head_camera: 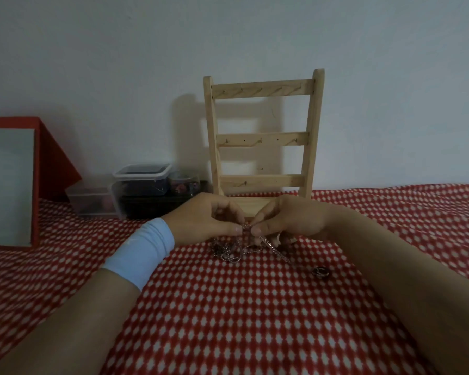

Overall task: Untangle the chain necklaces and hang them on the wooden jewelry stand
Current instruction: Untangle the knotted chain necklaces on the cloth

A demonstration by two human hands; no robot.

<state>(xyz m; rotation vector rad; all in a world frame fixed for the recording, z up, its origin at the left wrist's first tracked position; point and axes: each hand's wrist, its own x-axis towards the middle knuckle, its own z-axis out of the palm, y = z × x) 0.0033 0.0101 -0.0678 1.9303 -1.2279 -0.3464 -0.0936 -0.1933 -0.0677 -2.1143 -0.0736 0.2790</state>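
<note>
A tangle of thin metal chain necklaces lies on the red-and-white patterned cloth, just in front of the wooden jewelry stand. My left hand and my right hand meet over the tangle, each pinching chain between thumb and fingertips at the top of the knot. One strand runs right and down to a small ring pendant resting on the cloth. The stand is upright against the wall, with three peg rails that carry nothing.
Clear plastic containers with small dark items stand left of the stand. A red box with a mirror sits at the far left. The patterned cloth covers the whole surface toward me. A white wall rises behind.
</note>
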